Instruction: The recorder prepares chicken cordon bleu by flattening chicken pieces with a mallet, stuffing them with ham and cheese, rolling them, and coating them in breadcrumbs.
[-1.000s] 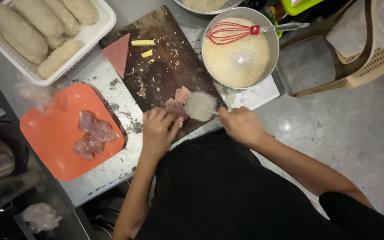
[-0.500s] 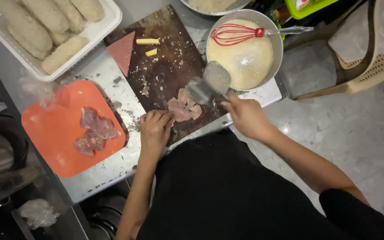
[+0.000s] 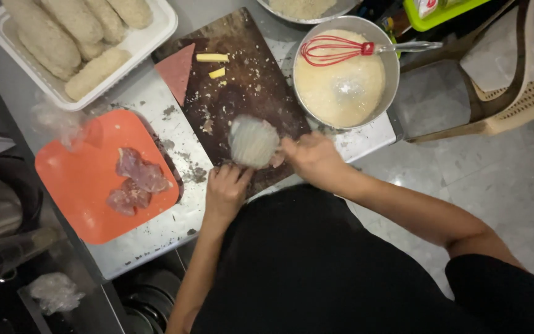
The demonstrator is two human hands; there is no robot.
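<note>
Head view looks straight down on a metal bench point(image 3: 174, 216) with a dark wooden cutting board point(image 3: 242, 93) at its centre. Right hand point(image 3: 307, 158) is closed around the handle of a meat mallet point(image 3: 253, 141), whose pale ridged head is blurred over the near edge of the board; the blur suggests it is in a stroke. Meat beneath the head is mostly hidden, with only a pink sliver showing at its right. Left hand point(image 3: 227, 188) lies on the near edge of the board, fingers curled and pressed down just beside the mallet head, apparently steadying the board or the piece under it; it holds nothing that can be seen.

Right forearm comes in from the near right, wrist bent inward. Left forearm rises straight from the near edge.

An orange plate point(image 3: 81, 185) at left carries raw meat pieces point(image 3: 134, 182), within reach of the left hand. A bowl of pale batter point(image 3: 341, 86) with a red whisk point(image 3: 335, 51) stands far right. A white tray point(image 3: 146, 38) of breaded rolls point(image 3: 63, 37) sits far left.
</note>
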